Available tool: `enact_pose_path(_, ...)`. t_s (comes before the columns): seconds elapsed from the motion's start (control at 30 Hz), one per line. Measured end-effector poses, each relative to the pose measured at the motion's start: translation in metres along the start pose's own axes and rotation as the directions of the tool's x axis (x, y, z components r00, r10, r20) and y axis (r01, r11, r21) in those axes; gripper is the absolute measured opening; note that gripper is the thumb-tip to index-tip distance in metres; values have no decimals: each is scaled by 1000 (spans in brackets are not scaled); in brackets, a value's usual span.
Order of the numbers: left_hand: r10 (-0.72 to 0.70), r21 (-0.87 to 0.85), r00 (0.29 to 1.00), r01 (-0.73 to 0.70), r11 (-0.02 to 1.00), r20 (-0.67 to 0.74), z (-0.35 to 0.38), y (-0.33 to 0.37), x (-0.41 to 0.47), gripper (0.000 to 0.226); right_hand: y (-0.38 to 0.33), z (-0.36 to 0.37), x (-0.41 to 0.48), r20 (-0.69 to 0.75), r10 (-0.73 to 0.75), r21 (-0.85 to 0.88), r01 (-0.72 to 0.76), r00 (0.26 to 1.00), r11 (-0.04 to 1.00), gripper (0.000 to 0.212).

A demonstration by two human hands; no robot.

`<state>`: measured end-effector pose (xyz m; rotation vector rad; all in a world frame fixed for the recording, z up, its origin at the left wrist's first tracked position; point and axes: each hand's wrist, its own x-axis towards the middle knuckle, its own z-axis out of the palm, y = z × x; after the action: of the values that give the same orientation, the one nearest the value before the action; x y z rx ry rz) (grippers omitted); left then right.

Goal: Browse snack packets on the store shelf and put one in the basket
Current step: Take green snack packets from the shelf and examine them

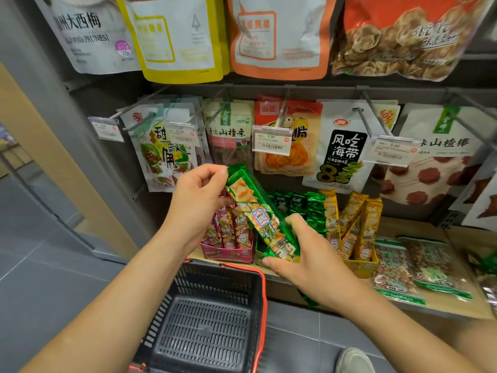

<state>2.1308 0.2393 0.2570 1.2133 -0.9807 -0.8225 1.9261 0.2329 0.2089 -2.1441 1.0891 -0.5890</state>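
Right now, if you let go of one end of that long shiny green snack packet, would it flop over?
Probably only a little: the long shiny green snack packet runs straight between the left hand and right hand, so it seems fairly stiff. It likely weighs little, since a light pinch holds its top. The glossy foil may be slippery.

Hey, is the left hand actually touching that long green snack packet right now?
Touching. The head view shows the left hand pinching the top end of the long green foil snack packet, while the right hand grips its bottom end.
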Motion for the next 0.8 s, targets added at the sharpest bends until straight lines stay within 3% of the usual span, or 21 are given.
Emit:
enact_pose_path(0.13, -83, -95, 996, 81, 992, -18, 1, -2, 2, 23, -3, 6, -3, -64, -57, -110, 50, 996, 993, 49)
enact_pose_path(0.2, -127, -44, 992, 127, 991, -7, -4, -3, 5, 24, -2, 7, -3, -71, -76, -165, 63, 995, 984, 50)
enact_pose_path(0.33, -191, 91, 968, 178, 980, 160, -21, -1, 9, 41, 2, 9, -7, 20, -40, -187, 43, 999, 981, 52)
enact_pose_path(0.43, -157, 97, 949, 136, 986, 274, -30, 0, 11, 36, 4, 7, -6, 59, -7, -134, 15, 998, 991, 54)
enact_pose_path(0.53, -145, 113, 967, 123, 986, 210, -32, -2, 12, 25, 4, 6, -7, 72, -31, -223, 47, 997, 974, 57)
enact_pose_path(0.63, -181, 17, 973, 180, 984, 143, -30, -4, 12, 13, 4, 2, -5, 100, -77, -210, 97, 992, 973, 59)
enact_pose_path(0.8, -186, -25, 977, 184, 983, -103, -41, -10, 21, 28, 12, -31, 1, 192, -88, -54, 101, 977, 993, 55)
